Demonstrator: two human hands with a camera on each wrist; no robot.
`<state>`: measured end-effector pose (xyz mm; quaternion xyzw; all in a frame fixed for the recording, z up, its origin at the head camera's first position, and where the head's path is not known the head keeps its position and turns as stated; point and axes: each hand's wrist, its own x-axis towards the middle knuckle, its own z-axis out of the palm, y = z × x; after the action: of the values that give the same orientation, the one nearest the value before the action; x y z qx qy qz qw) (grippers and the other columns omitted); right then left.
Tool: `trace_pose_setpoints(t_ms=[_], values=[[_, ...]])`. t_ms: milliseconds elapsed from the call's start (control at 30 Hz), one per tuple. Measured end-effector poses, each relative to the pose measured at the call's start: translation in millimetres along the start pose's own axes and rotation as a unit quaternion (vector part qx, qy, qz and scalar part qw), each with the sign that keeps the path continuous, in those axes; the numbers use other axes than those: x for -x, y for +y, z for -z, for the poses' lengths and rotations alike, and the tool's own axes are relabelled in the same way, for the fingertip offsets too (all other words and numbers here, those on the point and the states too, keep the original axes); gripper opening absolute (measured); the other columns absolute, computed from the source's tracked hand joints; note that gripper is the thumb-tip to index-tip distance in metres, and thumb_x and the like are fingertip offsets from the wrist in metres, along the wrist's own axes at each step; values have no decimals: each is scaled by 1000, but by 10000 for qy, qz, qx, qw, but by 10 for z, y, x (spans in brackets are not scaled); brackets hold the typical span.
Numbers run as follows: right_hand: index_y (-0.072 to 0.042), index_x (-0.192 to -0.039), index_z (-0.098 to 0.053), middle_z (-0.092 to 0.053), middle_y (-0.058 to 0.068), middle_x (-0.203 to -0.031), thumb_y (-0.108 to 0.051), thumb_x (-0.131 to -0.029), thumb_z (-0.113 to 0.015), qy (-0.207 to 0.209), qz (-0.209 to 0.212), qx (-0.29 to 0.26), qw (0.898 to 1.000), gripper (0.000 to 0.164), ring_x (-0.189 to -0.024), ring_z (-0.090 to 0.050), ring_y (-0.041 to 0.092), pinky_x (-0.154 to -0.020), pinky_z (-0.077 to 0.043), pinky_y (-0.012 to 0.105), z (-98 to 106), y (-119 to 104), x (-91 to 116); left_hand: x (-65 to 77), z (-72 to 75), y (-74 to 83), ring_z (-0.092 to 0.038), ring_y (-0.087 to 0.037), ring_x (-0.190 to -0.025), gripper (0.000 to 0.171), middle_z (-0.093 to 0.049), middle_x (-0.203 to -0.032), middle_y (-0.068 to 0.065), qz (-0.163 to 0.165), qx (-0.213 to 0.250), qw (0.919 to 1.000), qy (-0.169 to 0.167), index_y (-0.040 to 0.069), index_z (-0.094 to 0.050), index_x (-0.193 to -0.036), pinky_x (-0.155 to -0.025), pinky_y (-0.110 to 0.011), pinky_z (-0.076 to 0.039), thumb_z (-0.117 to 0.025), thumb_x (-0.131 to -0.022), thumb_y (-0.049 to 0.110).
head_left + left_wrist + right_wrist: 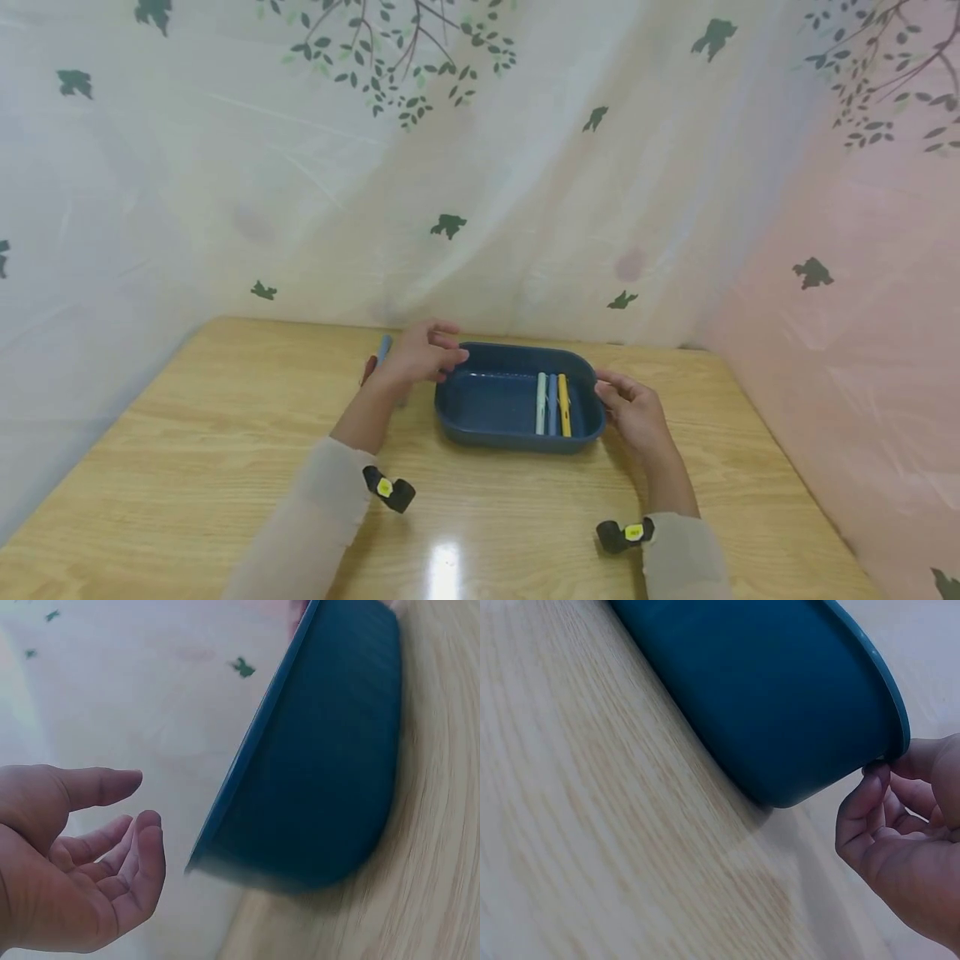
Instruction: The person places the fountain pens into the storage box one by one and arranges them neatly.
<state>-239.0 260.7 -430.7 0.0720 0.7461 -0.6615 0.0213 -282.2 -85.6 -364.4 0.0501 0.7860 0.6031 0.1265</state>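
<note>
Three pens [552,406] inside, pinched the blue tray [491,437] by its rim with the right hand [637,417]; held the left hand [416,357], thumb and fingers parted, near its opposite end.

From my remote seat I took this for a screened-off tabletop booth, though whether in a home or a lab I could not tell, because pale hangings [525,208] printed with leafy branches [415,42] and dark green motifs [448,225] enclosed the wood-grained table [225,433] on three sides.

No text can be read; the left-wrist yellow label [385,487] and right-wrist yellow label [634,532], on black straps [371,477], appear too small.
</note>
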Motion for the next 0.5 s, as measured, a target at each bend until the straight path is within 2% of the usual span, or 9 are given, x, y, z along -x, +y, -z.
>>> trace_pose_setpoints(t_ms=[200, 333, 500], values=[[-4, -145, -55, -62, 7, -123, -21, -107, -57, 17, -24, 5, 10000, 42, -99, -62, 10, -81, -57, 21, 5, 3, -7, 20, 215, -176, -65, -42, -112, 50, -61, -131, -22, -26, -235, 9991, 341, 4, -53, -142, -88, -46, -60, -72, -96, 12], [-4, -145, -55, -61, 9, -126, -21, -107, -57, 25, -50, 2, 10000, 42, -100, -62, 11, -82, -57, 22, 4, 4, -10, 7, 309, -302, -66, -41, -109, 49, -62, -129, -22, 50, -445, 9970, 637, 3, -53, -142, -83, -41, -60, -71, -97, 11], [-4, -145, -55, -61, 11, -128, -23, -106, -58, 17, -22, 29, 10000, 43, -100, -63, 11, -82, -57, 22, 16, 10, -11, -14, 385, -399, -66, -37, -106, 50, -63, -128, -23, 151, -470, 9969, 620, 0, -51, -143, -83, -41, -60, -69, -99, 14]])
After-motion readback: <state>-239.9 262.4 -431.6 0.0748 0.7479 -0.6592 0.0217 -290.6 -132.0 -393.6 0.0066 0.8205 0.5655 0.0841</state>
